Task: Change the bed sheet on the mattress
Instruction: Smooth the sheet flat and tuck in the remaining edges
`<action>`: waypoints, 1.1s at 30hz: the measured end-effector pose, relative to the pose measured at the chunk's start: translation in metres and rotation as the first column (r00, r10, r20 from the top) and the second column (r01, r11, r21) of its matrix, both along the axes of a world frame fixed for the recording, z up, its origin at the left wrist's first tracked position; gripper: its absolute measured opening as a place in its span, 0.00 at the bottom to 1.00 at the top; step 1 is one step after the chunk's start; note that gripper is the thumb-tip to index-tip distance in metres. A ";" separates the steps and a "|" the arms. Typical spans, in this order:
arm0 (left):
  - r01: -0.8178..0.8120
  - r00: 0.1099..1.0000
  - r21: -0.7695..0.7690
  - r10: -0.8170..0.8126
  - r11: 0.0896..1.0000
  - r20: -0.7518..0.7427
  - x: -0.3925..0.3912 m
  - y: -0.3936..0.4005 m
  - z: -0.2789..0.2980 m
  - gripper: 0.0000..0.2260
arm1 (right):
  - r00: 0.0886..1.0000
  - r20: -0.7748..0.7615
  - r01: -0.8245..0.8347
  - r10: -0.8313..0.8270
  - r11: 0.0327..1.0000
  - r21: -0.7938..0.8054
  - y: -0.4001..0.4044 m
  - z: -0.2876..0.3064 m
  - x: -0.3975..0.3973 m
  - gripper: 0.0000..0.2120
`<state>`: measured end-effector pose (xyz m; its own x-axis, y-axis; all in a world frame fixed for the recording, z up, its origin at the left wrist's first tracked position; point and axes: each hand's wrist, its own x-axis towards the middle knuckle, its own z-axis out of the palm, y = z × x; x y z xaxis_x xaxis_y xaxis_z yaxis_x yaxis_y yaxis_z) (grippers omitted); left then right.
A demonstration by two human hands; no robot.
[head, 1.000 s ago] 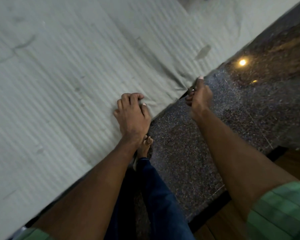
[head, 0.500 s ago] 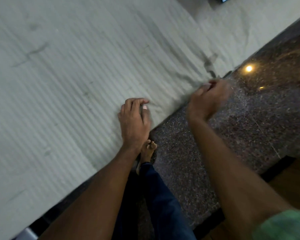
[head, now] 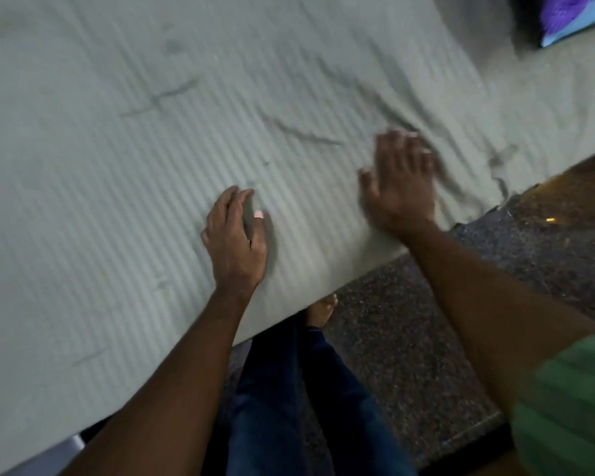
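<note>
The pale striped sheet [head: 152,166] already covers the mattress, so I judge only smoothing is left: the left hand [head: 236,238] and the right hand [head: 401,187] lie flat and apart, holding nothing, with creases remaining toward two o'clock.

Bed sheet [head: 124,187]: matt pale grey-green cloth woven in fine raised stripes, creased in places, most heavily near its floor-side edge; floor [head: 409,338]: dark speckled stone, polished and glossy, catching a small lamp reflection; trouser leg [head: 282,407]: dark blue denim-like cloth, matt; sleeve [head: 571,407]: green checked cloth, soft and matt; strip at lower right appears wooden, blurred.
</note>
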<state>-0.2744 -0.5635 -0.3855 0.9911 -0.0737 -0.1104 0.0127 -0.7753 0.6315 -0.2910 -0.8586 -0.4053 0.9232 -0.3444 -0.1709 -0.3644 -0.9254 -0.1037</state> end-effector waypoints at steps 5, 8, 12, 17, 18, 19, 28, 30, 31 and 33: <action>-0.074 0.997 -0.046 0.074 0.996 -0.004 0.042 0.023 0.004 0.20 | 0.965 0.067 0.253 -0.255 0.967 0.037 0.046 0.023 0.049 0.33; -0.019 0.999 -0.014 0.019 1.000 -0.035 0.063 0.030 0.000 0.26 | 0.955 0.121 -0.288 0.271 0.945 0.158 0.152 0.017 0.064 0.31; 0.214 0.977 0.183 -0.213 0.959 -0.026 0.098 0.044 -0.012 0.29 | 0.710 0.020 -0.694 0.704 0.695 0.190 0.219 0.002 0.083 0.35; 0.260 0.965 0.348 -0.254 0.901 -0.062 0.153 0.071 -0.026 0.30 | 0.931 0.013 -0.364 0.364 0.931 0.002 0.089 -0.013 0.149 0.31; 0.289 0.956 0.348 -0.287 0.892 -0.060 0.164 0.074 -0.028 0.30 | 0.980 0.010 -0.197 0.197 0.980 -0.014 0.060 -0.011 0.163 0.31; 0.314 0.947 0.351 -0.315 0.882 -0.057 0.171 0.074 -0.031 0.30 | 1.000 -0.003 -0.026 0.026 1.000 -0.017 0.038 -0.007 0.173 0.31; 0.141 0.985 0.133 -0.153 0.981 0.082 0.229 0.037 -0.037 0.27 | 0.765 0.120 -0.644 0.633 0.756 0.120 0.229 -0.013 0.194 0.39; 0.096 0.986 0.275 -0.130 0.957 0.108 0.239 0.044 -0.045 0.27 | 0.685 0.195 -0.724 0.702 0.686 0.070 0.221 -0.025 0.207 0.36; 0.119 0.981 0.343 -0.163 0.932 0.104 0.242 0.049 -0.047 0.27 | 0.642 0.221 -0.759 0.734 0.650 0.044 0.204 -0.028 0.218 0.33; 0.185 0.966 0.429 -0.244 0.884 0.086 0.243 0.058 -0.051 0.28 | 0.632 0.156 -0.766 0.759 0.642 -0.022 0.159 -0.025 0.244 0.30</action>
